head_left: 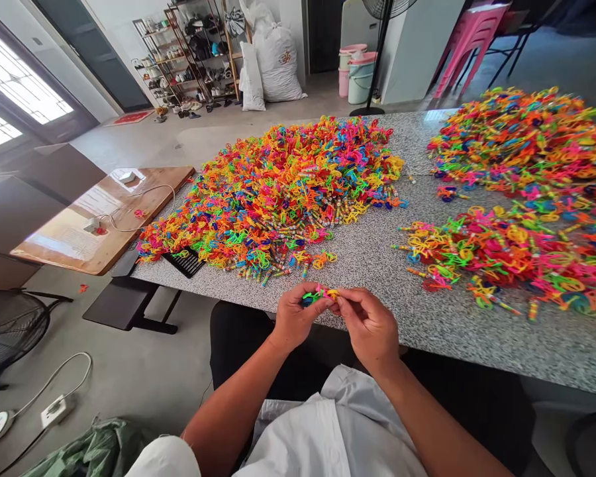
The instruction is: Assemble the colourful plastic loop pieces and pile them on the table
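Observation:
My left hand (295,313) and my right hand (369,324) meet at the near edge of a speckled granite table (377,265). Both are pinched closed on a small bundle of colourful plastic pieces (319,293), blue, green, pink and yellow, held between the fingertips just above the table edge. A large heap of the same bright plastic pieces (283,185) lies straight ahead on the table. A flatter heap (506,255) lies to the right, and a third heap (521,139) sits at the far right.
A black comb-like object (185,262) lies at the left heap's edge. A low wooden table (104,215) with a cable stands to the left. On the floor are a fan (4,331), a power strip (54,409), buckets (360,76) and white sacks (275,56).

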Demonstrator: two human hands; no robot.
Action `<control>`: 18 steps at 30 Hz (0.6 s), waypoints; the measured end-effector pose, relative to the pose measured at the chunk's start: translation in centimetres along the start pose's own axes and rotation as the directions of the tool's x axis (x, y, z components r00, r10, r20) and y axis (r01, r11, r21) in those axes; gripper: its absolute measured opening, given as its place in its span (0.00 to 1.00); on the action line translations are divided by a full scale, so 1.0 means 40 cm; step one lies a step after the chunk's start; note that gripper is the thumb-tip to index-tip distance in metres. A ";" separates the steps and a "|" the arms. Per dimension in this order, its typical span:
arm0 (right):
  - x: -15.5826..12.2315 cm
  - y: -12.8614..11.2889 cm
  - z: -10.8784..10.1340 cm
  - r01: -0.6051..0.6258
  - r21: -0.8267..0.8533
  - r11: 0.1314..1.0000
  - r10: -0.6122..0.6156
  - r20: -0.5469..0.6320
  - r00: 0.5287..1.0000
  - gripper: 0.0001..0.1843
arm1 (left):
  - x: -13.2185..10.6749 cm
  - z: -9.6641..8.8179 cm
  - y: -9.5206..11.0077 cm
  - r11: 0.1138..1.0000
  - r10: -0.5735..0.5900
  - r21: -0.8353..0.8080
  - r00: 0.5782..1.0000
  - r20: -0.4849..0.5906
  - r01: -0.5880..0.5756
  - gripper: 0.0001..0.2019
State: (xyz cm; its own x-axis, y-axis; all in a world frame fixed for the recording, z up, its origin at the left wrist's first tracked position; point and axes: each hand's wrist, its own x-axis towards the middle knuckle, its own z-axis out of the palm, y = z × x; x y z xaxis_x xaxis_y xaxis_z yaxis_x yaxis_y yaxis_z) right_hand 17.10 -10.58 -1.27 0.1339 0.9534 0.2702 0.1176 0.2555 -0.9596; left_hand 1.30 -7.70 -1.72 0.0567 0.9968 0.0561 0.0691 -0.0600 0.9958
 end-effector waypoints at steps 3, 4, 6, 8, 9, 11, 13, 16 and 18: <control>-0.006 -0.006 0.003 0.041 -0.062 0.997 -0.042 -0.026 0.999 0.09 | -0.007 0.008 0.003 1.000 0.015 0.001 1.000 -0.026 -0.015 0.17; -0.007 -0.011 0.005 0.063 -0.089 0.994 -0.066 -0.035 0.997 0.09 | -0.009 0.011 0.003 1.000 0.024 -0.001 0.999 -0.042 -0.024 0.17; -0.009 -0.023 0.011 0.119 -0.146 0.982 -0.128 -0.050 0.991 0.10 | -0.014 0.016 0.003 0.999 0.036 -0.006 0.997 -0.067 -0.037 0.16; -0.009 -0.038 0.018 0.178 -0.204 0.963 -0.195 -0.066 0.979 0.11 | -0.018 0.018 0.001 0.999 0.043 -0.008 0.997 -0.072 -0.043 0.15; -0.008 -0.045 0.020 0.204 -0.231 0.951 -0.226 -0.072 0.971 0.11 | -0.020 0.018 0.000 0.999 0.047 -0.010 0.997 -0.069 -0.047 0.15; -0.006 -0.055 0.021 0.256 -0.273 0.927 -0.285 -0.071 0.956 0.13 | -0.022 0.016 -0.002 0.998 0.066 -0.016 0.996 -0.066 -0.067 0.14; -0.004 -0.060 0.015 0.328 -0.284 0.901 -0.353 -0.042 0.935 0.16 | -0.023 0.013 0.000 0.993 0.115 -0.021 0.991 -0.065 -0.117 0.13; -0.005 -0.059 -0.003 0.444 -0.279 0.851 -0.465 -0.010 0.885 0.23 | -0.023 0.014 0.013 0.965 0.260 -0.034 0.965 -0.022 -0.261 0.10; -0.008 -0.058 -0.014 0.489 -0.291 0.823 -0.514 -0.014 0.857 0.27 | -0.023 0.017 0.026 0.925 0.377 -0.056 0.926 0.031 -0.375 0.07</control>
State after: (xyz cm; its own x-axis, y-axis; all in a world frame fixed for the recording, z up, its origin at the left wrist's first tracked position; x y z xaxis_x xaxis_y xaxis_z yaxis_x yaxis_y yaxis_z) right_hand 17.35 -11.58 0.92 0.0679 0.6839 0.7264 0.4481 0.6296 -0.6347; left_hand 2.00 -8.69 -0.79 0.1090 0.8986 0.4251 -0.0134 -0.4263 0.9045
